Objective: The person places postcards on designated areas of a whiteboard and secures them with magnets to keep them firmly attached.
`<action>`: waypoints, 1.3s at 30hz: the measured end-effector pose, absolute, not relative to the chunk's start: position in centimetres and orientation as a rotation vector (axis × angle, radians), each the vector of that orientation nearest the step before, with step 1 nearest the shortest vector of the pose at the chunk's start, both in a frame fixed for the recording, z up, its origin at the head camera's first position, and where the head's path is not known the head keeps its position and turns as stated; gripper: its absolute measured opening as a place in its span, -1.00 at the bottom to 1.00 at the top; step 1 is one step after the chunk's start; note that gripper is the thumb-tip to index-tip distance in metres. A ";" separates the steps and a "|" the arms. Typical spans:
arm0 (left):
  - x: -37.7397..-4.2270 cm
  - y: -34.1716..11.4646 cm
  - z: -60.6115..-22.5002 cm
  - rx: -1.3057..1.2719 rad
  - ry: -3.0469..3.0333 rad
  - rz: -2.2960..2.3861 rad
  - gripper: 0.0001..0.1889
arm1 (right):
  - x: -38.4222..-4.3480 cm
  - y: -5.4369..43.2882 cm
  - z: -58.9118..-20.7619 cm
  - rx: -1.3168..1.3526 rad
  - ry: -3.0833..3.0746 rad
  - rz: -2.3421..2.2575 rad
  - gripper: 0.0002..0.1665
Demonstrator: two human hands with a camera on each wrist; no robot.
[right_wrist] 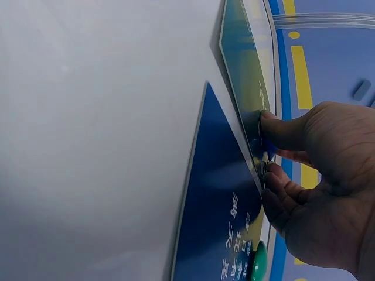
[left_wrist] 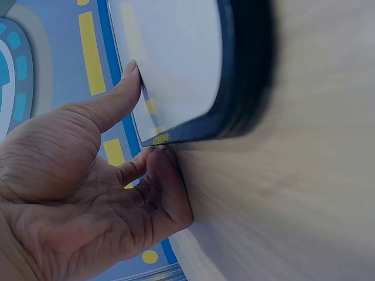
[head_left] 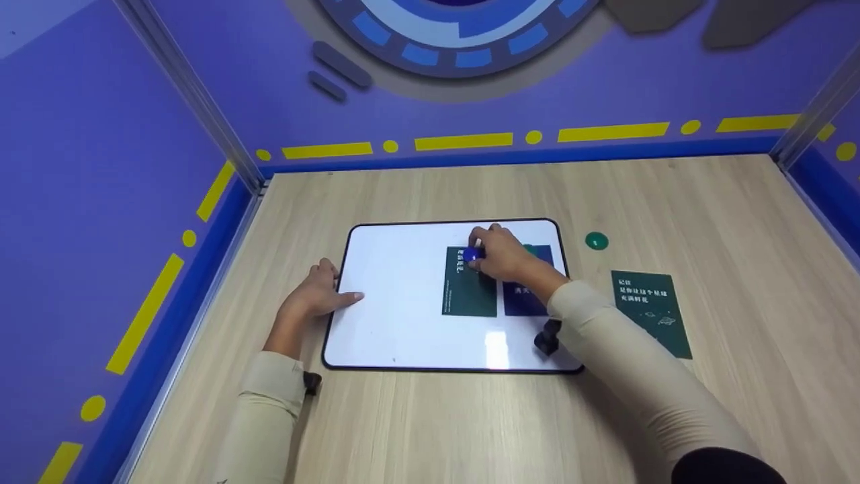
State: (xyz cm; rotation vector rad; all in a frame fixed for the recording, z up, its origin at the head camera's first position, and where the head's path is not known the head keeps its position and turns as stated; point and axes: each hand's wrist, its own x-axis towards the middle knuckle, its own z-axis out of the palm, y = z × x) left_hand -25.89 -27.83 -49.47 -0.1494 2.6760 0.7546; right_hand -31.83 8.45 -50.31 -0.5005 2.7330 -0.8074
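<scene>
A whiteboard with a black rim lies flat on the table. My left hand grips its left edge, the thumb on the white surface and the other fingers curled at the rim, as the left wrist view shows. Toward the board's right side lie a dark green card and, beside it, a dark blue card. My right hand pinches a round blue magnet at the upper part of the green card. A green magnet sits on the blue card, which my right arm partly covers.
Right of the board, another green magnet rests on the wooden table. Below that magnet lies a second green card with white print, partly behind my right sleeve. Purple-blue panels with yellow marks stand around the table.
</scene>
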 end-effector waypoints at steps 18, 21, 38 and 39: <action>-25.7 -27.7 -49.4 -0.166 2.691 0.774 -0.19 | -32.2 8.4 -50.2 -0.497 2.714 -0.773 -0.53; -25.6 -27.7 -49.6 -0.166 2.690 0.765 -0.18 | -32.1 8.4 -50.3 -0.488 2.710 -0.773 -0.53; -25.6 -27.9 -49.6 -0.160 2.687 0.811 -0.26 | -32.4 9.0 -50.2 -0.500 2.664 -0.861 -0.51; -25.7 -27.9 -49.5 -0.158 2.686 0.815 -0.26 | -32.4 9.1 -50.1 -0.510 2.668 -0.862 -0.50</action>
